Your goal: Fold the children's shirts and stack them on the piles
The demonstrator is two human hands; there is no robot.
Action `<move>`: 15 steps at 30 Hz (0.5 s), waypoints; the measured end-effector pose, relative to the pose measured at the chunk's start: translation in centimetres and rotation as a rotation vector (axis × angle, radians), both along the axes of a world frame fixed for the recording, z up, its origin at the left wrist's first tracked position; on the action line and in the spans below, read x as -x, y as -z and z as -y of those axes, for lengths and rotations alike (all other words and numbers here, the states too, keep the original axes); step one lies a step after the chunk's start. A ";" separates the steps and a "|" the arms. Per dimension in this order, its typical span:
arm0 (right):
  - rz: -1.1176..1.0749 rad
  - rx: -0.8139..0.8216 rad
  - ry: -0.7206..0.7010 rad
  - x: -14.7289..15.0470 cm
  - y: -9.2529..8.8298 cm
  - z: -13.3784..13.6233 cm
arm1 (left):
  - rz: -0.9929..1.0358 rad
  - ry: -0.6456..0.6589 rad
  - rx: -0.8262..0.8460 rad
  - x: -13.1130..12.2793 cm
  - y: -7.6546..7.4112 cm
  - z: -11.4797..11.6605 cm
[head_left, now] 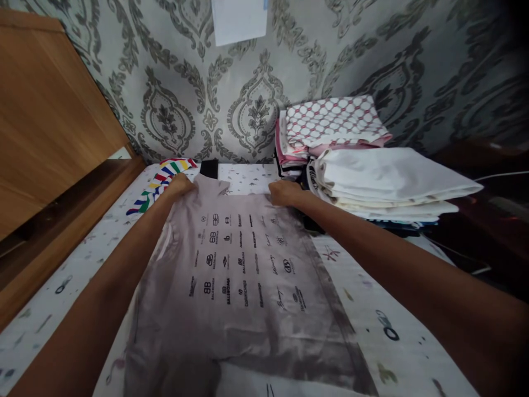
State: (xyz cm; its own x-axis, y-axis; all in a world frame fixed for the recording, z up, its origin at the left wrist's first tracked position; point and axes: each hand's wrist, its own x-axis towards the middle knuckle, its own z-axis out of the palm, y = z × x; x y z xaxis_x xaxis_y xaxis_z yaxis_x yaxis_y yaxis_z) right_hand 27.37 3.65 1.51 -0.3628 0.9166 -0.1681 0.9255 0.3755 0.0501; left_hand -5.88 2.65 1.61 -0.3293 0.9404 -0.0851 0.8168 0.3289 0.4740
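Note:
A grey-mauve garment with rows of black printed logos point(248, 331) lies spread over a white patterned sheet, its far edge between my hands. My left hand point(181, 186) is closed on its far left corner, beside a multicoloured striped cloth point(155, 186). The far right part of the garment is gripped in my right hand point(285, 193), whose fingers are curled into a fist. A small black item point(209, 169) lies just beyond the garment's far left end.
At the right stands a stack of folded white cloths point(392, 173), with a pile topped by a red-and-white patterned cloth point(334, 121) behind it. Wooden furniture point(53, 110) borders the left side. A patterned wall covering point(231, 82) rises at the back. The sheet point(372, 286) spreads underneath.

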 end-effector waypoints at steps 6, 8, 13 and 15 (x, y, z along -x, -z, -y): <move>-0.003 -0.097 -0.016 0.3 -2.0 4.3 | 0.157 0.046 -0.132 -0.4 -2.5 1.8; 0.003 -0.192 -0.062 -0.2 -2.3 6.8 | 0.243 0.166 -0.247 -0.1 -3.7 4.3; 0.042 -0.392 -0.284 -3.2 -0.4 12.6 | 0.175 0.512 -0.252 0.8 -3.6 14.2; 0.032 -0.393 -0.344 -4.6 1.1 13.9 | 0.076 0.556 -0.167 1.3 -2.4 17.7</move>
State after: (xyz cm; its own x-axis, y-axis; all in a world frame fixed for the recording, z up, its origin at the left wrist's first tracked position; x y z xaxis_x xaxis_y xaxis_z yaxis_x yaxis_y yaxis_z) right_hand 31.95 -10.29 0.46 -0.6543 0.7414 0.1491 0.7477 0.6045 0.2749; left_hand -7.20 -15.03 3.99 0.2191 0.9728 0.0748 0.8071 -0.2238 0.5463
